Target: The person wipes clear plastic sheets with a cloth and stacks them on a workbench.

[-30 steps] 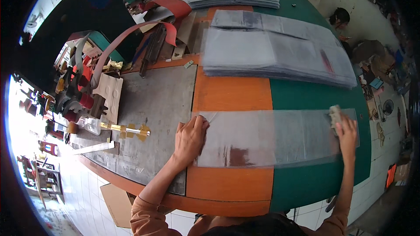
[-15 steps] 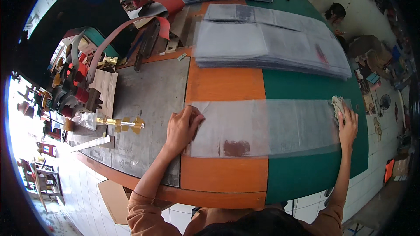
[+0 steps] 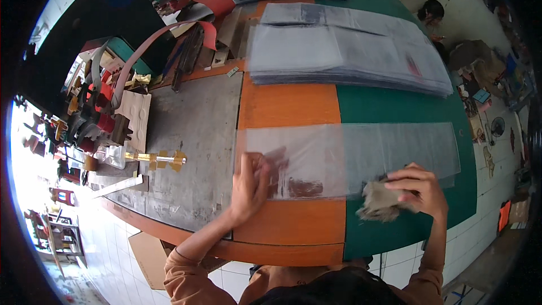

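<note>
Film (image 3: 361, 155) lay flat across the table (image 3: 293, 104), its long axis running left to right. The left hand (image 3: 248, 183) was at its left end, fingers curled, any pinch impossible to tell. The right hand (image 3: 420, 189), closer to its middle, gripped a rag (image 3: 381, 200) at the near edge.

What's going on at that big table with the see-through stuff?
A clear plastic sheet lies across the orange and green part of the table. The person's right hand holds a crumpled, greyish cloth at the sheet's near edge. The left hand is at the sheet's left end, fingers curled. Farther back is a thick stack of see-through sheets.
</note>
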Demonstrator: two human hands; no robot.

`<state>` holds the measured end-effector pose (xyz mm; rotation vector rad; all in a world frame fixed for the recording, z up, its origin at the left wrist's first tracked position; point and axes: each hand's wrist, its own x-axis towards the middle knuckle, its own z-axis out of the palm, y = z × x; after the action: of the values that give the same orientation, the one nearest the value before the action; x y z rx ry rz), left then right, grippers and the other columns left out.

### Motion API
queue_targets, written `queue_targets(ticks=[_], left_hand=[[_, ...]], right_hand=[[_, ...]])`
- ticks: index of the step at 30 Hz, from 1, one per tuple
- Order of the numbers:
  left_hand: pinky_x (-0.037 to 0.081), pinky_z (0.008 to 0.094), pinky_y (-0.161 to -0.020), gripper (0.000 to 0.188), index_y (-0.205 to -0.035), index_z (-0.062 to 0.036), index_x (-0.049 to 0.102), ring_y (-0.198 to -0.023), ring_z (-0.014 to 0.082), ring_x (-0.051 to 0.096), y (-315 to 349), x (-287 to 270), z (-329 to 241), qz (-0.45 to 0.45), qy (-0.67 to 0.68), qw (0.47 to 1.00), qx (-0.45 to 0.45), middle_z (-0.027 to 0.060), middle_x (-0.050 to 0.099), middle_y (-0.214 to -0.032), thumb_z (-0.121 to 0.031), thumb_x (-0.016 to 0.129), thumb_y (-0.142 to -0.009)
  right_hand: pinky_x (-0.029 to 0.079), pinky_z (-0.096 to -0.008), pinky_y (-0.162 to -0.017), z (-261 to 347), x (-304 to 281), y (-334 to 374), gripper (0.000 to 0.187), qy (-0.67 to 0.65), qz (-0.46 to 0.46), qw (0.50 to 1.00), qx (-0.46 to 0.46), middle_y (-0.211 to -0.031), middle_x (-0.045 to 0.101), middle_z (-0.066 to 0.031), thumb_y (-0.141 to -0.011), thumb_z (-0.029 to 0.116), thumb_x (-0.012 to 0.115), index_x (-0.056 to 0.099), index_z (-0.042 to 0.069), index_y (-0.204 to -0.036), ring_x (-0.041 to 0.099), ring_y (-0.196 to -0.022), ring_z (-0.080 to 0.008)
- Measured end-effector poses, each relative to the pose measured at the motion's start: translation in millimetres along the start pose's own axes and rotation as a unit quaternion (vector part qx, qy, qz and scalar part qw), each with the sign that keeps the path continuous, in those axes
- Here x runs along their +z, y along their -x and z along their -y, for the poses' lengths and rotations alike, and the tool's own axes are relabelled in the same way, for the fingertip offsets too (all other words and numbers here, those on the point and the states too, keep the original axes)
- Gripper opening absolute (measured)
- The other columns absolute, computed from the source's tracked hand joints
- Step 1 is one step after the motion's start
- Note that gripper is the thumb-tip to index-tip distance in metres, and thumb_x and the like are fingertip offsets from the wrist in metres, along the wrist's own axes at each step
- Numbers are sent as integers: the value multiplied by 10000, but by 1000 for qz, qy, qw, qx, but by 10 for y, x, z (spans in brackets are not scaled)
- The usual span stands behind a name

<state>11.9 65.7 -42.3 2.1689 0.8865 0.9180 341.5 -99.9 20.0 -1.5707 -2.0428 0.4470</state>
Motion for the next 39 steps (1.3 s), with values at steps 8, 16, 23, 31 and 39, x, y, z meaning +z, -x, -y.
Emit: queue_targets(ticks=[8,16,23,31,39], left_hand=[[439,254,-644,263,-851,65,610,-817,146,620,299,-32,-279,-24,115,936,331,117,646,-946,-123,425,-848],[439,219,-625,255,-564,-87,448,-758,164,656,331,-320,-650,10,49,911,410,108,663,-840,-118,490,-815],[394,210,-643,45,-820,-147,417,-795,82,606,369,-485,-455,-123,-137,819,544,2,661,-876,-183,444,-821],[344,365,-959,335,-1099,-141,511,-1182,157,436,665,-517,-333,229,-382,876,185,53,465,-1278,-144,500,-765],[322,386,-973,400,-1184,-95,469,-1199,234,415,776,-331,-408,194,-330,920,81,101,439,-1285,-134,514,-789]], right_hand=[[426,-378,-898,-323,-37,-131,687,171,-222,937,210,-1387,289,-90,-665,-35,654,427,186,-1275,423,-1167,-308],[450,-315,-828,-740,-418,333,252,141,-249,918,274,-1087,569,-121,-744,-79,538,599,22,-966,543,-1024,-264],[411,-323,-930,-226,-557,245,318,234,-475,841,112,-1236,485,-120,-863,-42,425,539,52,-1144,487,-1120,-226],[332,-400,-973,-296,40,550,385,208,-217,906,297,-1285,415,-168,-876,192,477,437,67,-1238,394,-1197,-319],[350,-455,-808,368,655,233,602,138,-238,933,232,-1056,366,-183,-699,454,672,381,26,-1005,401,-997,-331]])
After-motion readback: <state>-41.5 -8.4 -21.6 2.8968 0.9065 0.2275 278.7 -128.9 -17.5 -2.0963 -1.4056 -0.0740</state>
